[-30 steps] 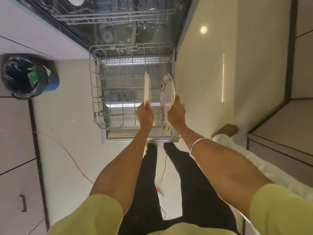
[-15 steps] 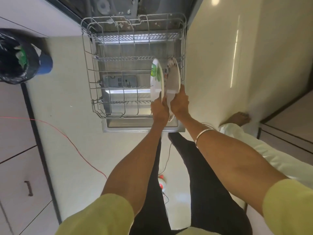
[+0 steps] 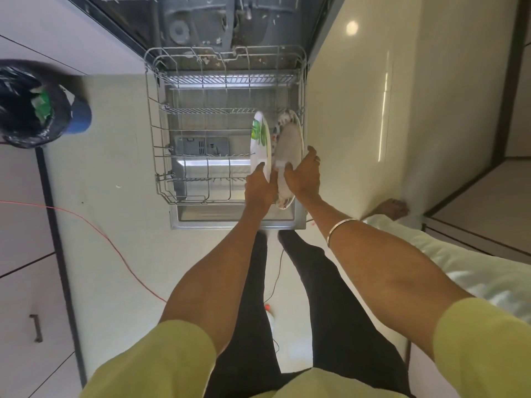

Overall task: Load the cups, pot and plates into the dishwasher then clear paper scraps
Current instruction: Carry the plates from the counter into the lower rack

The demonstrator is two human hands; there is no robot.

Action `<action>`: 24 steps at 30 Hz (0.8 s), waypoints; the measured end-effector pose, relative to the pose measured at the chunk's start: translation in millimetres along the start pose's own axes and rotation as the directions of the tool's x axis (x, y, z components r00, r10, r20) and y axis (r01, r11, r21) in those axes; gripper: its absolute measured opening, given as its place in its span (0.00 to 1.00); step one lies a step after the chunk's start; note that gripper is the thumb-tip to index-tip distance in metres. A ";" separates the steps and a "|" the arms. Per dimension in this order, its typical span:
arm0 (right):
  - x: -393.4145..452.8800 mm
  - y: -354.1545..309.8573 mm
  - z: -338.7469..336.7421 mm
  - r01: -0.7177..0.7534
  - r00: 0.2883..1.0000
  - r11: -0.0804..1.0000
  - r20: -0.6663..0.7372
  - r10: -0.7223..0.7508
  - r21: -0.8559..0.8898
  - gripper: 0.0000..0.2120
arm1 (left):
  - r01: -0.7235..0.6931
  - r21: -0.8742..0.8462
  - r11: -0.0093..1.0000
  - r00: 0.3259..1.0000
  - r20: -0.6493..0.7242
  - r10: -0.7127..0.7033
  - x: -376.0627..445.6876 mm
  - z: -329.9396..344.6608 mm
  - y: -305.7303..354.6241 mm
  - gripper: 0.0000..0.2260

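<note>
The white round plate with green leaf print [image 3: 261, 145], gripped by our left hand [image 3: 258, 188], has come close beside the patterned-rim plate [image 3: 290, 139] gripped by our right hand [image 3: 301, 176], both upright over the grey wire dishwasher rack [image 3: 201, 110], so we judge slotting is near.

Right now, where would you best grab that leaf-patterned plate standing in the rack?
Pinch the leaf-patterned plate at its near rim, coming from the front of the rack. It stands on edge, so the rim faces you, as the left hand grips it now.
</note>
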State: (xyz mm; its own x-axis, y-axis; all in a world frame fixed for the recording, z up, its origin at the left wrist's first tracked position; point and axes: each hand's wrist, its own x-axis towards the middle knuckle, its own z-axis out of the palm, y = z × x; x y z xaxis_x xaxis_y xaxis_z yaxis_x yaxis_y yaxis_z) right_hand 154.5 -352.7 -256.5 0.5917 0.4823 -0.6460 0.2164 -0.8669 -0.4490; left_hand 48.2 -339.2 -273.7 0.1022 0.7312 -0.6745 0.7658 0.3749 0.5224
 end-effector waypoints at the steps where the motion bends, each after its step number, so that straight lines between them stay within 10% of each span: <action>1: -0.2 -2.7 -2.1 0.004 1.000 1.000 -0.009 -0.004 -0.014 0.34 | 0.004 0.004 1.000 1.000 0.000 -0.004 -2.9 -3.4 1.3 0.24; 24: -145.3 -109.3 -97.8 0.354 0.935 0.920 0.058 -0.350 -0.168 0.19 | -0.195 0.151 0.969 0.956 -0.191 0.222 -137.9 -125.3 69.0 0.19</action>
State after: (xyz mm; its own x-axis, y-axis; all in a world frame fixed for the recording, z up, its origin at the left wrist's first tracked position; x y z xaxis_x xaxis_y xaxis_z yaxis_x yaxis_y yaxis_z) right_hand 120.8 -340.3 -53.2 0.4325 0.7613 -0.4830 0.5394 -0.6477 -0.5380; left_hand 7.4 -342.7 -79.2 0.1463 0.8914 -0.4290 0.8180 0.1348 0.5592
